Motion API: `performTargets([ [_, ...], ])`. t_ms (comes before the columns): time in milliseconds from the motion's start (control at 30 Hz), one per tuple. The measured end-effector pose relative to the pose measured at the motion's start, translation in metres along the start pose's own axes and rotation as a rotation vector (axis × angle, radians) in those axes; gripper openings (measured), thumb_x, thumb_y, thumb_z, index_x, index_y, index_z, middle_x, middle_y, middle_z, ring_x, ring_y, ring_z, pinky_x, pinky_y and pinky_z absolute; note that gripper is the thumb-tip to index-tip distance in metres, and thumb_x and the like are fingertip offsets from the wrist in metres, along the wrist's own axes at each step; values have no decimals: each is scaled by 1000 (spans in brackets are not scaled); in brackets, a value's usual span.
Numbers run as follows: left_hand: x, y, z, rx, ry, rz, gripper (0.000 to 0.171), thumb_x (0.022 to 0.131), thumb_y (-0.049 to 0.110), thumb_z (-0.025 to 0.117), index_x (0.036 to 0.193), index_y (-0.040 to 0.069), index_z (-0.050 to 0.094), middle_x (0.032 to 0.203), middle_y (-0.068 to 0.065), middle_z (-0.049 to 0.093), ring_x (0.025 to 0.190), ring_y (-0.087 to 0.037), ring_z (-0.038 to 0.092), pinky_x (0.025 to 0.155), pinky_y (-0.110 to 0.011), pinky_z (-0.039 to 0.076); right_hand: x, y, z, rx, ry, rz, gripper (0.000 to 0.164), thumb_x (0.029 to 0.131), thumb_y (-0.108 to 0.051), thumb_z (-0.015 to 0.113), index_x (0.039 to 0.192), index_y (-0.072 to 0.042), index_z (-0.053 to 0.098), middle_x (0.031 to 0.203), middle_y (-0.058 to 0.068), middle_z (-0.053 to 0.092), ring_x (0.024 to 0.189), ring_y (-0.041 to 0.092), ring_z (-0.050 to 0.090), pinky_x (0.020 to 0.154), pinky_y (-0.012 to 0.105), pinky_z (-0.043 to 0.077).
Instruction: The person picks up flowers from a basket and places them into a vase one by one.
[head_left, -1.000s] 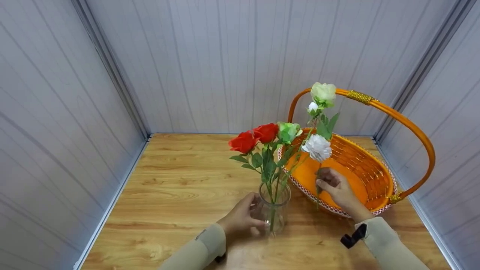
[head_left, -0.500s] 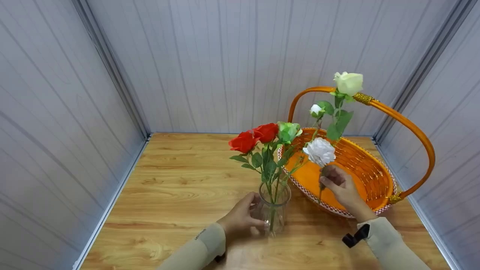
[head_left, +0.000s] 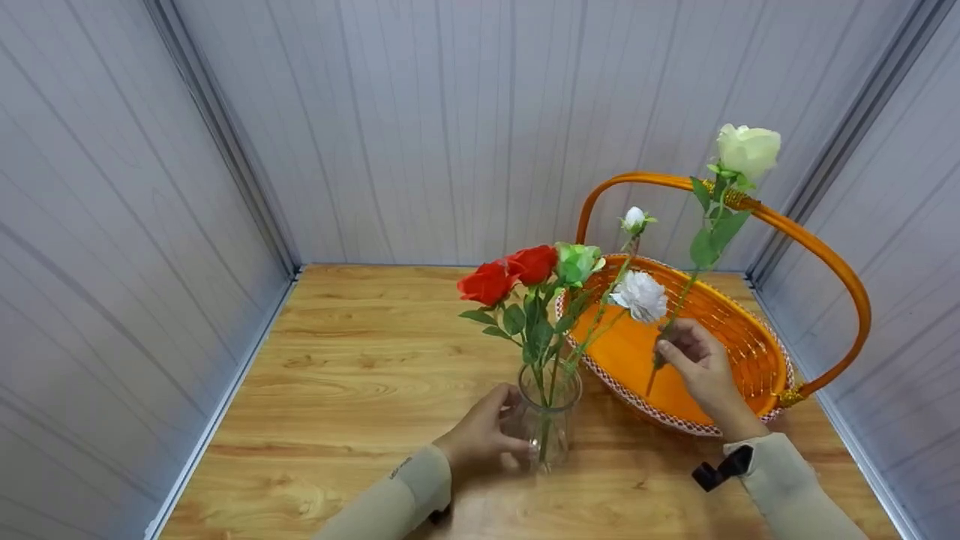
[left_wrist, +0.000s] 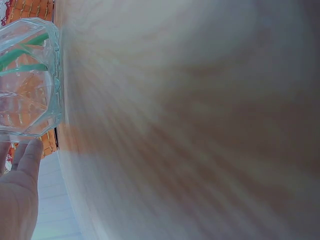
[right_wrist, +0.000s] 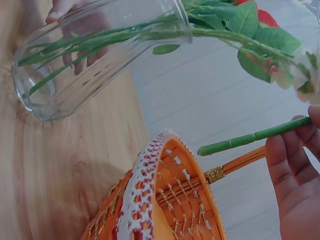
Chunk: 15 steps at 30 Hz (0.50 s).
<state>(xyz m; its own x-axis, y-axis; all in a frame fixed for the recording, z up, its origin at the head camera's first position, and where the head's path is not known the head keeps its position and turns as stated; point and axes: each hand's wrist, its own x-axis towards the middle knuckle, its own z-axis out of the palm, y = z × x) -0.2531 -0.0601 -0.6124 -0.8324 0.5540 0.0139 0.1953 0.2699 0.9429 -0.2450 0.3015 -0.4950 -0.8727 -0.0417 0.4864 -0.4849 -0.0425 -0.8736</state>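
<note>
My left hand (head_left: 480,433) grips the left side of a clear glass vase (head_left: 559,427), which stands upright on the table. Two red roses (head_left: 486,284), a pale green flower (head_left: 577,264), a white ruffled flower (head_left: 640,296) and a white bud (head_left: 634,219) rise from it. Over the basket, my right hand (head_left: 703,367) pinches the stem of a cream rose (head_left: 748,152), whose bloom leans up and right. In the right wrist view the lower end of that green stem (right_wrist: 250,139) hangs free, apart from the vase.
An orange woven basket (head_left: 750,356) with a tall arched handle (head_left: 825,259) stands right of the vase, behind my right hand. Its rim has red and white trim. Panelled walls (head_left: 390,135) enclose the wooden table (head_left: 337,375) at the back and sides.
The right hand has moved right with the cream rose, drawing its bloom up and away from the other flowers. The left hand and vase have stayed put.
</note>
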Motion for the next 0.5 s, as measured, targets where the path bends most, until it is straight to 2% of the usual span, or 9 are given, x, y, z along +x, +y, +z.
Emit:
performTargets([
  [100,-1,0,0,0,-1,1,72,82,18,96,140,21,52,144,3,60,148,-26,53,132,-50,39,-1,-5,4,-11,-10,-3,22,104,15,56,115,0,67,93,0,73,79,11,70,71,21,64],
  [300,-1,1,0,-17,-1,-28,72,81,20,96,139,26,53,147,5,60,150,-28,52,132,-53,39,-2,-15,18,4,-77,-26,20,102,18,57,115,6,66,92,1,75,79,12,72,71,23,66],
  [400,-1,1,0,-14,-2,-24,71,82,19,95,139,26,53,148,4,59,151,-28,51,132,-52,39,-2,-17,26,39,-117,-44,25,101,20,55,115,5,67,93,2,75,79,12,73,71,24,67],
  [500,0,-1,1,-11,-1,-19,70,83,18,95,140,24,53,148,3,59,150,-28,51,133,-51,39,-3,-18,33,53,-139,-58,24,99,23,55,114,9,67,92,3,76,78,12,74,70,24,67],
])
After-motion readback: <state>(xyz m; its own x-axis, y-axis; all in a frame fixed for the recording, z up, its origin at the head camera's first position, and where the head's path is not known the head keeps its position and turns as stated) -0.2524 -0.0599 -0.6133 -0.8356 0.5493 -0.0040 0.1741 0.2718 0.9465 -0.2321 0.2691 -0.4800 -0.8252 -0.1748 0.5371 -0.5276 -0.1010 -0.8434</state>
